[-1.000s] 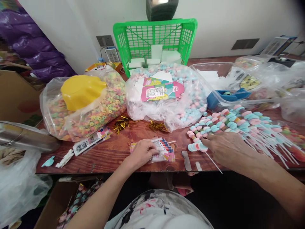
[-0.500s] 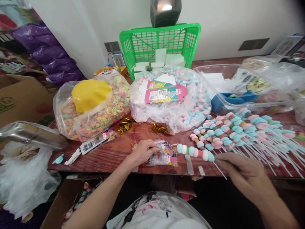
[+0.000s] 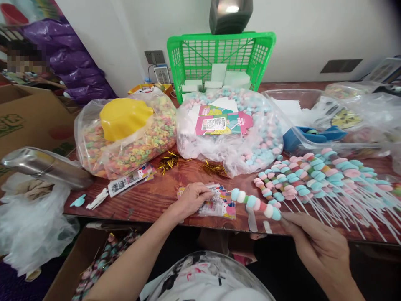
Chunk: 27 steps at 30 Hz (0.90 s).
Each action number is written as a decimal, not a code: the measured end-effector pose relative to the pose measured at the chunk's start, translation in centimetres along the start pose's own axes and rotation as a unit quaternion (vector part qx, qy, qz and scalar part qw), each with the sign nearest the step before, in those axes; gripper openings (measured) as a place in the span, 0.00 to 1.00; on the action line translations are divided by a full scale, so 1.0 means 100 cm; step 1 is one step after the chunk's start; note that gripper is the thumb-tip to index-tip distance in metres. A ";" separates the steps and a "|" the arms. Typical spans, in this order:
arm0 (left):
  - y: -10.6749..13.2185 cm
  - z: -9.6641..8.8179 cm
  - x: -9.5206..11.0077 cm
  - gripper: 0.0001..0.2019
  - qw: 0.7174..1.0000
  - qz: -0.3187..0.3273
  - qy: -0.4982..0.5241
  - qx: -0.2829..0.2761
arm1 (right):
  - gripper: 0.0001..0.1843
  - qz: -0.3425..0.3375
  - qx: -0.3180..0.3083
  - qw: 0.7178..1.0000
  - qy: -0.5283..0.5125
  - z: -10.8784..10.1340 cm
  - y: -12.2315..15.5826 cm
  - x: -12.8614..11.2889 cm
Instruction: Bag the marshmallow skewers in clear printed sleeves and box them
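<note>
Right hand (image 3: pixel 316 246) is pinching the white stick of one candy skewer (image 3: pixel 255 203) and holding it just over the front edge of the table (image 3: pixel 150 200). Its candy end is pointing left toward the stack of printed cards (image 3: pixel 221 205). Left hand (image 3: pixel 192 198) is sitting curled on that stack, fingertips pressing the top card.

Judgement on doing this well:
- gripping the stick close behind the last candy, so the loaded end isn't drooping
- holding the skewer level and clear of the skewer pile (image 3: pixel 319 175) just beside it
- sliding only the top card off with the thumb while the other fingers are pinning the rest

Hard to read:
- can't tell whether the left hand is actually lifting a card or only pressing on it
- card print is too small to make out
- the stick's tail is hiding inside the right hand's grip
- the skewer pile is running out of frame at the right
</note>
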<state>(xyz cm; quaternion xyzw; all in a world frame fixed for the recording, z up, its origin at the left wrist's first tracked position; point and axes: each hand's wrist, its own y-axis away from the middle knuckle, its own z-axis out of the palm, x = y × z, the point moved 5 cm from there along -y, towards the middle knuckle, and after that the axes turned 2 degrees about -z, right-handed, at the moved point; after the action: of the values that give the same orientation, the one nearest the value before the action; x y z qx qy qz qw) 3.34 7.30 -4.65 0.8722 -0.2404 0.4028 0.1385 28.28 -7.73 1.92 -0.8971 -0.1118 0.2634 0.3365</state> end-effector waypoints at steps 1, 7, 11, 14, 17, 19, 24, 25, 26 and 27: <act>0.000 0.000 0.000 0.10 1.000 0.003 -0.002 0.000 | 0.08 -0.014 -0.010 1.000 -0.003 0.004 0.002 -0.001; 0.001 0.001 -0.001 0.09 1.000 0.018 -0.004 0.000 | 0.09 -0.025 -0.038 0.999 -0.005 0.022 0.009 0.005; 0.003 0.001 0.003 0.09 0.999 0.028 -0.038 -0.010 | 0.07 0.031 -0.054 0.998 -0.026 0.022 0.011 0.013; 0.005 0.001 0.006 0.09 0.998 0.037 -0.057 -0.016 | 0.05 0.084 -0.067 0.993 -0.054 0.023 0.013 0.019; 0.006 0.002 0.007 0.09 0.997 0.039 -0.070 -0.020 | 0.05 0.083 -0.073 0.992 -0.058 0.026 0.016 0.020; 0.006 0.002 0.007 0.10 0.997 0.037 -0.069 -0.020 | 0.06 0.054 -0.052 0.996 -0.043 0.024 0.018 0.015; 0.003 0.003 0.004 0.12 0.998 0.035 -0.052 -0.007 | 0.07 0.036 0.022 0.999 0.002 0.016 0.026 0.004; 0.002 0.003 0.004 0.12 0.998 0.034 -0.051 -0.006 | 0.08 0.038 0.026 0.999 0.004 0.016 0.028 0.003; 0.002 0.003 0.004 0.12 0.998 0.034 -0.050 -0.006 | 0.08 0.036 0.026 0.999 0.003 0.017 0.029 0.002; 0.001 0.003 0.004 0.12 0.998 0.034 -0.050 -0.005 | 0.08 0.032 0.023 0.999 0.002 0.019 0.031 0.001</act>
<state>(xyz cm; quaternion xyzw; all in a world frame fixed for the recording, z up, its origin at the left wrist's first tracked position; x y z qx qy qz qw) 3.71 6.95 -4.59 0.8819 -0.2787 0.3619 0.1166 27.42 -8.91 -1.38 -0.8927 -0.0766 0.2749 0.3487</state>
